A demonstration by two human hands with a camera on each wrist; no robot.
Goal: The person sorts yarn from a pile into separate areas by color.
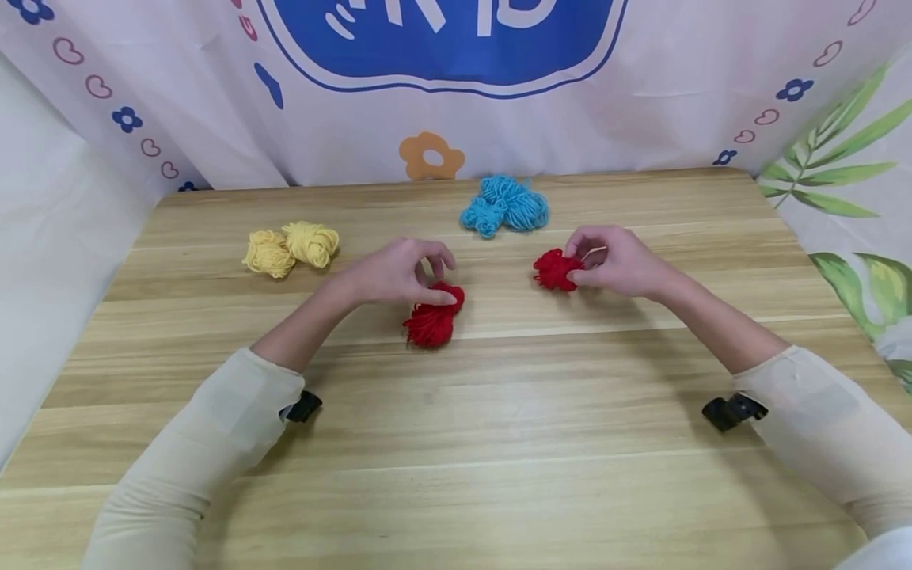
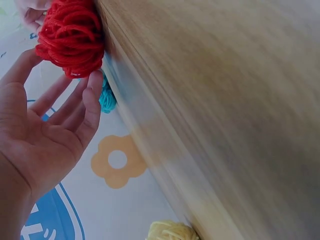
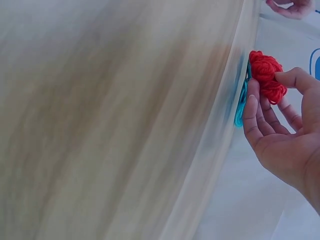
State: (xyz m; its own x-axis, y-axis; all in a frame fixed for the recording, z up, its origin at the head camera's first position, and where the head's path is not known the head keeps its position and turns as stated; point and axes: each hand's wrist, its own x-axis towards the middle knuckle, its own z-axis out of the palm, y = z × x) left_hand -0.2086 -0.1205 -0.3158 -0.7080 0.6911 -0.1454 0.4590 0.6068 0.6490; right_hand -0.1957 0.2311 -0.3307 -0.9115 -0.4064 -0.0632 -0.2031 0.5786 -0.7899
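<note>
Near the middle of the table [image 1: 456,427] lies a bundle of red yarn [image 1: 430,326], seen large in the left wrist view as looped red strands [image 2: 72,40]. My left hand [image 1: 399,273] is over it, thumb across its top and the other fingers spread apart behind it. Farther right, my right hand [image 1: 620,261] pinches a second red yarn bundle [image 1: 554,270] between thumb and fingers. The right wrist view shows this red bundle [image 3: 265,70] at the fingertips, low at the tabletop. Part of each bundle is hidden by the fingers.
Two yellow yarn bundles [image 1: 311,243] sit side by side at the back left. Blue yarn bundles [image 1: 514,204] lie close together near the back edge, behind the red ones. A printed white cloth [image 1: 570,131] hangs along the table's back edge.
</note>
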